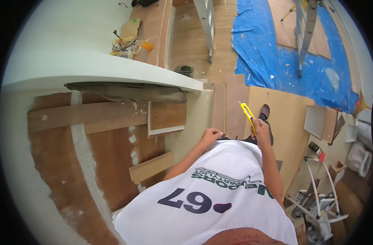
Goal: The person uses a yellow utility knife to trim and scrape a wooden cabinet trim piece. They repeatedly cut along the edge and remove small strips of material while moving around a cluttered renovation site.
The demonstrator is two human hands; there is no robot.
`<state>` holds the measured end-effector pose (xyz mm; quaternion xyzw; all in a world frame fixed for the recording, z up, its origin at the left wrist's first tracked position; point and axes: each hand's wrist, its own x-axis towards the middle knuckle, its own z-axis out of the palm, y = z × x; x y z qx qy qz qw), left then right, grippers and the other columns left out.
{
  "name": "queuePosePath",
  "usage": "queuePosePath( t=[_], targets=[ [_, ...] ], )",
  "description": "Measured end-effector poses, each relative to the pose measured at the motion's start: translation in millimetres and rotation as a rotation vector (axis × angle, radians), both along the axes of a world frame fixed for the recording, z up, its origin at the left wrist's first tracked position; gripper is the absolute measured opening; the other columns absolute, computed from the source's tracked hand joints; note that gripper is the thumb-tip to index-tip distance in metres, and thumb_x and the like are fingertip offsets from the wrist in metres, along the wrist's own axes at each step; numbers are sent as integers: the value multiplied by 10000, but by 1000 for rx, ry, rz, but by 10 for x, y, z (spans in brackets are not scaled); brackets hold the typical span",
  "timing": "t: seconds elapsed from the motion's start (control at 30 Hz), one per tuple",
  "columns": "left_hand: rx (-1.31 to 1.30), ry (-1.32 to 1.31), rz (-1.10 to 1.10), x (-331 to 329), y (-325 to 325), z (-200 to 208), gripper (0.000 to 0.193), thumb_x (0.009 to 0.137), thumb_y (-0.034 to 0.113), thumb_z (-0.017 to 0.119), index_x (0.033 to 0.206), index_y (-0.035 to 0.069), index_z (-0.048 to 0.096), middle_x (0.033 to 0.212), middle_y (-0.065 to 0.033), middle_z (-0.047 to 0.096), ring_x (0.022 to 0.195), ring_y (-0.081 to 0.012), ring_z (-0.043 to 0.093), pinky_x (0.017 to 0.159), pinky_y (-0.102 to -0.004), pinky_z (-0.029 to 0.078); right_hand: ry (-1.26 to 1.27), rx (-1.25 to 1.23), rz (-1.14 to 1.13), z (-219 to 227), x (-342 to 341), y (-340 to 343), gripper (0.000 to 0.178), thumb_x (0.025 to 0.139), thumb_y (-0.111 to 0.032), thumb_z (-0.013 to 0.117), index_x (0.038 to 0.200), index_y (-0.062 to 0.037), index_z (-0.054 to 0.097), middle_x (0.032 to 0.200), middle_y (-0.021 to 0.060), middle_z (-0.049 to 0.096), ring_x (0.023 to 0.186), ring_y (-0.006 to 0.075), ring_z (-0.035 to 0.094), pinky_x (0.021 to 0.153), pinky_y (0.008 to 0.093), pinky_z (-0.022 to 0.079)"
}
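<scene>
One cutter [248, 114] in the right hand [260, 130], at 3 o'clock of the view, nose toward 11.

The right fingers wrap around its yellow body; the left hand [212, 135], at the right's 9 o'clock, has its fingers curled by dark trousers [269, 130], and whether they pinch anything I cannot tell. Blade length is too small to judge; if exposed, a wrist swing toward 9 could nick the left hand, and a loosened grip could drop it near the foot [265, 109]. The creased blue sheet [276, 69] at 2 could trip a step. Wall edge [199, 85] and ladder [206, 24] bound 12, white frame [314, 188] crowds 4; open floor board [290, 118] lies at 3.
</scene>
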<state>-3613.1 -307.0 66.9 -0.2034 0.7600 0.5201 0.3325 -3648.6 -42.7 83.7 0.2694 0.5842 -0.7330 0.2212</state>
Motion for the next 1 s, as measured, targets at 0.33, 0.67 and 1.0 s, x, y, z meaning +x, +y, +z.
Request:
queuePosePath(
  t=[0.33,0.67,1.0],
  targets=[
    [148,20,241,-1045,1537,394,278,961,284,588,946,15,654,778,-10,642,686,-69,570,626,-233,478,18,-89,231,332,-1230,951,297,1016,-319,483,926,-51,572,683,16,536,468,63,464,385,216,338],
    [502,353,564,-1789,1577,1022,458,1020,410,460,1237,24,577,1029,-55,650,873,-114,632,787,-256,507,232,-110,320,854,-1887,528,283,994,-283,551,925,-20,629,655,3,545,508,50,468,442,221,360],
    [589,526,610,-1607,862,1052,395,1045,351,413,1237,34,551,1011,-63,633,818,-132,639,748,-279,557,424,91,462,842,-1781,-637,285,962,-264,617,877,5,658,610,0,570,520,54,488,437,233,372]
  ],
)
